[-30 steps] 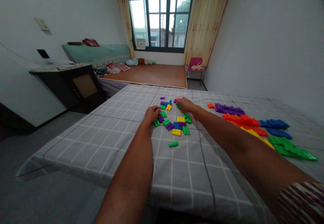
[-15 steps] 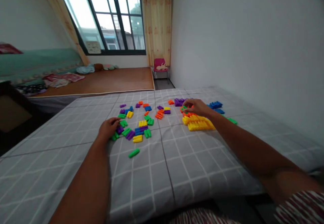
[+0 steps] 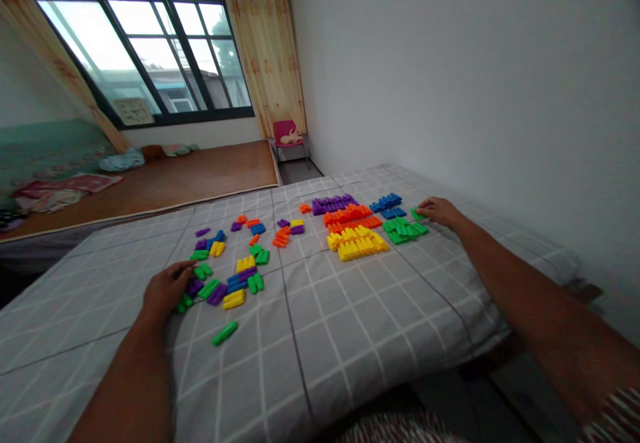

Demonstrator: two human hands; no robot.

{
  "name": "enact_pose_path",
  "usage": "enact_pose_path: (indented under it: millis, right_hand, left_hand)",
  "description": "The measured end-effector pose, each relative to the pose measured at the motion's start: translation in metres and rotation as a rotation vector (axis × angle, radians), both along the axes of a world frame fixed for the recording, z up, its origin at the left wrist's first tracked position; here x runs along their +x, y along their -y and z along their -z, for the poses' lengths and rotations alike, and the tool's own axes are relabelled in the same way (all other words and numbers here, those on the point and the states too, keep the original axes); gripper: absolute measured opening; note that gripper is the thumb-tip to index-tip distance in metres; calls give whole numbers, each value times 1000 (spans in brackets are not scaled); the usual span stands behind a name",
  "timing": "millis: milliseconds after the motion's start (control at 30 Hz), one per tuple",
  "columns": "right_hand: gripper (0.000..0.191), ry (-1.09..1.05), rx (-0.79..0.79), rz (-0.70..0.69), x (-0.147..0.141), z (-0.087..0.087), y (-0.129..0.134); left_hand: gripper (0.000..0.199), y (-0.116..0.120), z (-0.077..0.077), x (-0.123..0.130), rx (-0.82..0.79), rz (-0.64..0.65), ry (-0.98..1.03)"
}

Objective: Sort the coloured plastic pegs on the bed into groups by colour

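My right hand (image 3: 441,212) pinches a green building block (image 3: 416,214) at the right, just beyond a group of green blocks (image 3: 404,231). Beside that group are rows of yellow (image 3: 363,243), orange (image 3: 349,213), purple (image 3: 334,203) and blue blocks (image 3: 386,203), sorted by colour. My left hand (image 3: 167,289) rests at the left edge of a scattered, mixed pile, its fingers curled in over a purple block (image 3: 195,287) and close to a green block (image 3: 203,271). What those fingers hold, if anything, is hidden.
All blocks lie on a grey checked bedcover (image 3: 260,369). One green block (image 3: 225,333) sits apart near the front. A white wall (image 3: 450,96) runs along the right. Behind are a brown mat bed (image 3: 210,169) and a pink chair (image 3: 285,129).
My right hand has moved right with a green block, from above the orange and yellow rows to past the green group. The view has turned right; my left hand stays by the mixed pile.
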State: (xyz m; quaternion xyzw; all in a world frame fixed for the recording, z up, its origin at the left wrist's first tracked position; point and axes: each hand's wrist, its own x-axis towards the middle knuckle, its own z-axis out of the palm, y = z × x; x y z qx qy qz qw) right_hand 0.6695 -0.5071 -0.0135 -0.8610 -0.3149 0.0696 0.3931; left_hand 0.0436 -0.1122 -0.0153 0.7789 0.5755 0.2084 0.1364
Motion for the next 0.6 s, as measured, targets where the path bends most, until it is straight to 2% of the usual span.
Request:
enact_pose_path:
  millis: [133, 333, 467, 600]
  right_hand:
    - [27, 113, -68, -18, 0, 13, -12]
    - [27, 221, -222, -114, -4, 10, -10]
    - [34, 298, -279, -58, -7, -2, -5]
    - [34, 476, -152, -54, -37, -33, -28]
  left_hand:
    - [22, 1, -1, -1, -8, -7, 32]
    - [26, -1, 1, -3, 10, 53, 94]
    - [31, 4, -1, -2, -27, 40, 162]
    - [33, 18, -5, 3, -152, 48, 383]
